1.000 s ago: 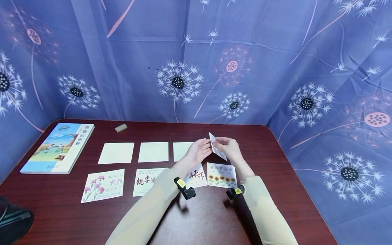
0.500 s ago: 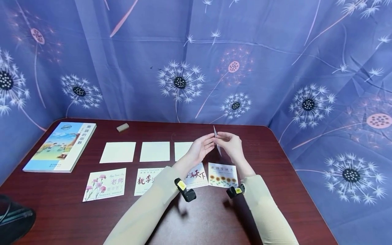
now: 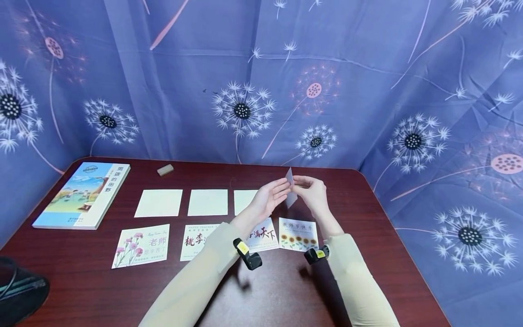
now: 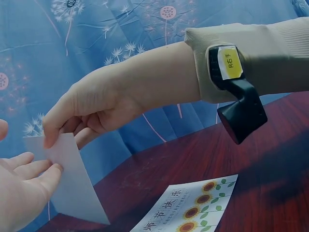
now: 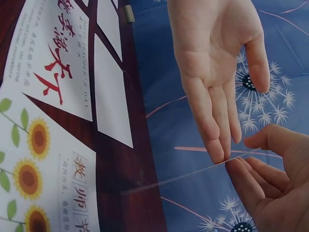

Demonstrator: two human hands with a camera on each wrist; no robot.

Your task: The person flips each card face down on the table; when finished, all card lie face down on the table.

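Over the right part of the table, my right hand (image 3: 313, 193) pinches a card (image 3: 291, 200) between thumb and fingers and holds it upright. Its plain pale side shows in the left wrist view, while the right wrist view has the card (image 5: 178, 179) nearly edge-on. Straight fingers of my left hand (image 3: 264, 200) touch the card, palm turned up in the left wrist view. Just below lies a sunflower card (image 3: 298, 235) with printed characters. A card with red characters (image 3: 263, 236) is beside it, partly covered by my left arm.
Several blank white cards (image 3: 208, 202) form a back row. A flower card (image 3: 140, 247) and another red-lettered card (image 3: 198, 240) lie in front. A book (image 3: 83, 195) is at far left, near a small eraser-like block (image 3: 165, 170). A dark object (image 3: 20, 290) stands front left.
The card in my right hand has turned from showing its printed face, through edge-on, to showing its plain side. My left hand has shifted only slightly beside it.
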